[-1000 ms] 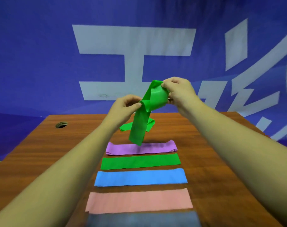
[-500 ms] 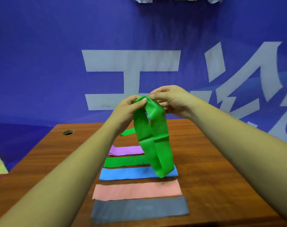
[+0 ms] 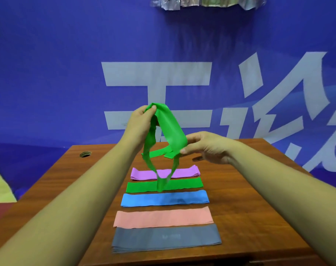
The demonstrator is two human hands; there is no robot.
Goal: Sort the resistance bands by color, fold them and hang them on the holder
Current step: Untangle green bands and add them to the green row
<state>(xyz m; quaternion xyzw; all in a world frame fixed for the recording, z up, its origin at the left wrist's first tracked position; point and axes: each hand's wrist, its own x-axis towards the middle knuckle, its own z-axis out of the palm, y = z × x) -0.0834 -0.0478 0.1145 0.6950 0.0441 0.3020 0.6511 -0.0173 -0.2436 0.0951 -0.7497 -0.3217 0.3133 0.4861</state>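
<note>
At frame centre, the left hand (image 3: pixel 142 121) pinched the top of a thin, stretchy green rubber loop band (image 3: pixel 171 131). The right hand (image 3: pixel 207 148) pinched its wide right strand lower down. Its twisted bottom dangled over the flat folded green strip (image 3: pixel 186 184) on the wooden table (image 3: pixel 249 198). Untwisting the limp strands first should give an even fold.

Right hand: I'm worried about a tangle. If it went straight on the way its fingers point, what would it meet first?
The right hand points left; past the green band strand it pinches, it would likely meet the strand hanging under the left hand. Depth is unclear.
</note>
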